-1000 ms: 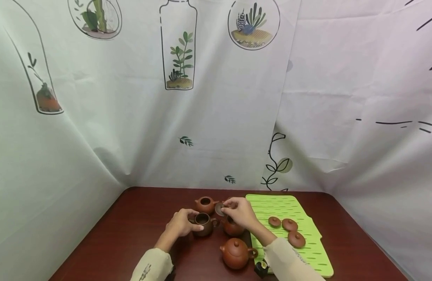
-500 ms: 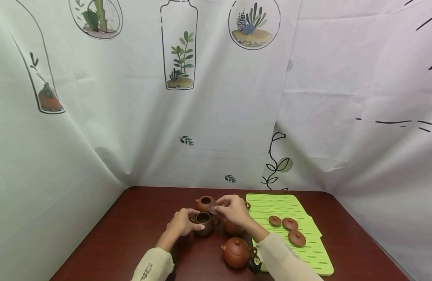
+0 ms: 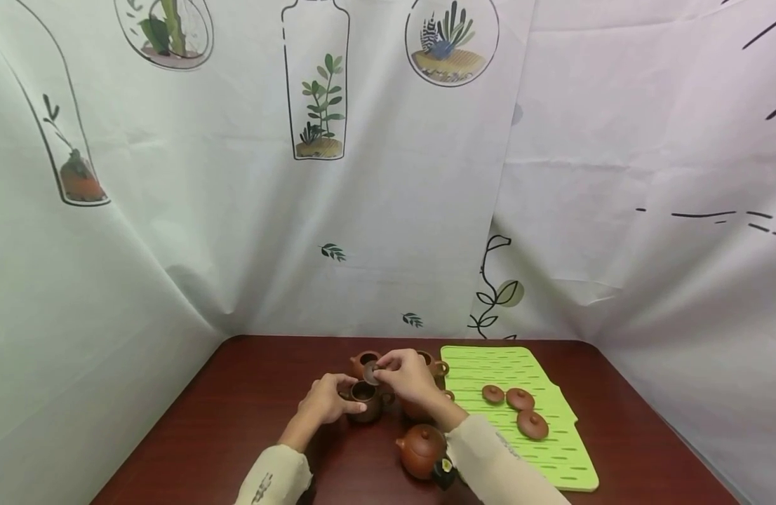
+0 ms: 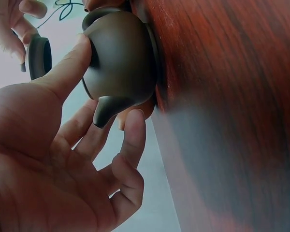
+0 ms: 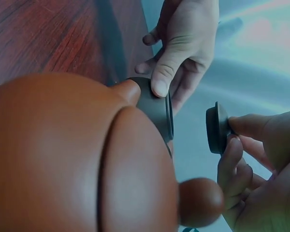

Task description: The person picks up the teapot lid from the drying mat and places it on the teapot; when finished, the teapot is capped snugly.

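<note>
A dark brown teapot [image 3: 365,412] stands lidless on the table. My left hand [image 3: 325,402] holds it from the left, thumb on the near side and fingers reaching round the far side; its short spout [image 4: 106,112] points toward the palm in the left wrist view. My right hand [image 3: 410,379] pinches a dark lid [image 3: 372,374] by its knob, just above and behind the teapot's mouth. In the right wrist view the lid [image 5: 213,129] is tilted on edge, apart from the pot. A red-brown lidded teapot [image 3: 419,452] is nearer, below the right forearm.
Behind the dark pot stands a lidless red-brown teapot [image 3: 358,365]. More red-brown teapots stand under and behind the right hand, partly hidden. On the right, several red-brown lids, one a large lid [image 3: 532,425], lie on a green mat [image 3: 552,463]. White cloth [image 3: 388,210] surrounds the table.
My right hand has moved left with the dark lid, from over the red-brown pots to beside the dark teapot's mouth. The left hand has stayed in place on the pot.
</note>
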The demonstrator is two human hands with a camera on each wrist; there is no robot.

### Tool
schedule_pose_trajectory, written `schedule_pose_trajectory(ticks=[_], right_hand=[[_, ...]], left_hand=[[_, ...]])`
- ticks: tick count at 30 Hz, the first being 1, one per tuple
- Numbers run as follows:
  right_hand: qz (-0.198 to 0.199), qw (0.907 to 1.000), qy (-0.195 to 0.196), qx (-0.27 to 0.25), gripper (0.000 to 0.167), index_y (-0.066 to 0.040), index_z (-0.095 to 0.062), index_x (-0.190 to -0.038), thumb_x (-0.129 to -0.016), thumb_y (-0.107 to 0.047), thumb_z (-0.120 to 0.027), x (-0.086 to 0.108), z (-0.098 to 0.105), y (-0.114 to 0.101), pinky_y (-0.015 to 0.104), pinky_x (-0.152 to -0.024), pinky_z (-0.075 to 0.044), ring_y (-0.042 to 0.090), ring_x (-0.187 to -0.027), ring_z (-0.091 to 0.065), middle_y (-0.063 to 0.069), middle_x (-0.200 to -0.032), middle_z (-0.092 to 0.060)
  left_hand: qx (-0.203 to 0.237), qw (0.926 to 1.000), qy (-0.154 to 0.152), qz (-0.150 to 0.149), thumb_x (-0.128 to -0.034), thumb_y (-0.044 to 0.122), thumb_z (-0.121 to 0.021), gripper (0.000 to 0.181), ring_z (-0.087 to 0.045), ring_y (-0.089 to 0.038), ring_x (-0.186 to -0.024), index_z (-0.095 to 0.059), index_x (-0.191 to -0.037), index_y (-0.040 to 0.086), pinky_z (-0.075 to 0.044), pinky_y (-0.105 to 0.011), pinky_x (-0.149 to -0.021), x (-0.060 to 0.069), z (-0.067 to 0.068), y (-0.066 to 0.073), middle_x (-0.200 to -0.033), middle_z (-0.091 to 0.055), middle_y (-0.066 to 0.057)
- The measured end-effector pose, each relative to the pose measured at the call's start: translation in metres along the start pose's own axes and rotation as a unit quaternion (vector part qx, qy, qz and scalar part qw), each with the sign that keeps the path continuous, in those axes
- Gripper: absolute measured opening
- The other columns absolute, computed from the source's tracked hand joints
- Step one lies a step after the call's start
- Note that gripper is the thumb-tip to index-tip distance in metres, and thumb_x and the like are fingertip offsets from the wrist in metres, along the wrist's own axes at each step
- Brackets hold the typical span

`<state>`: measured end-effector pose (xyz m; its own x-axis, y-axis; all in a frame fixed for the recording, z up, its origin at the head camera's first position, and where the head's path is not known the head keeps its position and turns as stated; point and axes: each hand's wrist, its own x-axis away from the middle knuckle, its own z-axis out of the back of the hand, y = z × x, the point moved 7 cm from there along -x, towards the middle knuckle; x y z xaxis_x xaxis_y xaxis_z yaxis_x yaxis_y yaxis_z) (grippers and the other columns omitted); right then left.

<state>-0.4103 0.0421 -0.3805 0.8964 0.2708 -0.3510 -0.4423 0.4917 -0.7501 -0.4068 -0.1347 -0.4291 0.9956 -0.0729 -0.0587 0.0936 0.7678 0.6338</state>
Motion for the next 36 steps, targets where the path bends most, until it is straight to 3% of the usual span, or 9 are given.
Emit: schedule_pose_trajectory(ticks=[6,12,15,27,36], right_hand=[[-0.009,0.9998,-0.017,-0.005,0.009,-0.010,-0.076,-0.095,-0.088,-0.016,-0.076,0.000,-0.007,0.001,0.026,-0.051,-0.049,0.011,-0.058,-0.060,-0.004,-0.073,-0.066],[-0.025,0.9991,-0.030,-0.018,0.008,-0.008,-0.076,-0.092,-0.087,-0.013,-0.077,0.000,-0.012,0.004,0.026,-0.048,-0.051,0.030,-0.059,-0.067,-0.002,-0.069,-0.064],[-0.032,0.9986,-0.034,-0.024,0.007,-0.007,-0.076,-0.091,-0.086,-0.012,-0.078,0.000,-0.015,0.005,0.026,-0.047,-0.051,0.033,-0.058,-0.068,0.001,-0.067,-0.063],[-0.032,0.9988,-0.036,0.000,0.007,-0.008,-0.077,-0.089,-0.084,-0.012,-0.079,-0.003,-0.024,0.002,0.028,-0.046,-0.049,0.016,-0.047,-0.060,0.001,-0.063,-0.064],[-0.046,0.9979,-0.045,-0.004,0.006,-0.010,-0.077,-0.087,-0.083,-0.013,-0.081,-0.003,-0.031,0.009,0.027,-0.046,-0.049,0.012,-0.045,-0.058,0.002,-0.063,-0.064]], left_hand=[[-0.001,1.0000,-0.002,0.000,-0.0720,0.035,-0.090,0.057,-0.064,-0.033,-0.107,-0.070,-0.122,0.016,-0.048,-0.057,-0.078,0.001,0.000,0.001,-0.113,-0.071,-0.005],[-0.003,1.0000,0.000,-0.002,-0.0713,0.035,-0.090,0.057,-0.064,-0.032,-0.107,-0.070,-0.121,0.016,-0.048,-0.059,-0.080,0.001,0.000,0.001,-0.111,-0.072,-0.004],[-0.001,1.0000,-0.004,-0.002,-0.0722,0.035,-0.089,0.057,-0.064,-0.031,-0.106,-0.070,-0.122,0.016,-0.047,-0.059,-0.080,0.001,-0.001,0.001,-0.111,-0.071,-0.003],[-0.004,1.0000,0.000,0.002,-0.0725,0.034,-0.090,0.058,-0.065,-0.031,-0.104,-0.069,-0.123,0.014,-0.048,-0.059,-0.079,0.000,0.000,-0.001,-0.111,-0.071,-0.005],[-0.003,1.0000,-0.002,0.000,-0.0719,0.036,-0.090,0.057,-0.065,-0.029,-0.099,-0.070,-0.120,0.014,-0.048,-0.057,-0.075,-0.001,-0.002,0.000,-0.107,-0.071,-0.002]])
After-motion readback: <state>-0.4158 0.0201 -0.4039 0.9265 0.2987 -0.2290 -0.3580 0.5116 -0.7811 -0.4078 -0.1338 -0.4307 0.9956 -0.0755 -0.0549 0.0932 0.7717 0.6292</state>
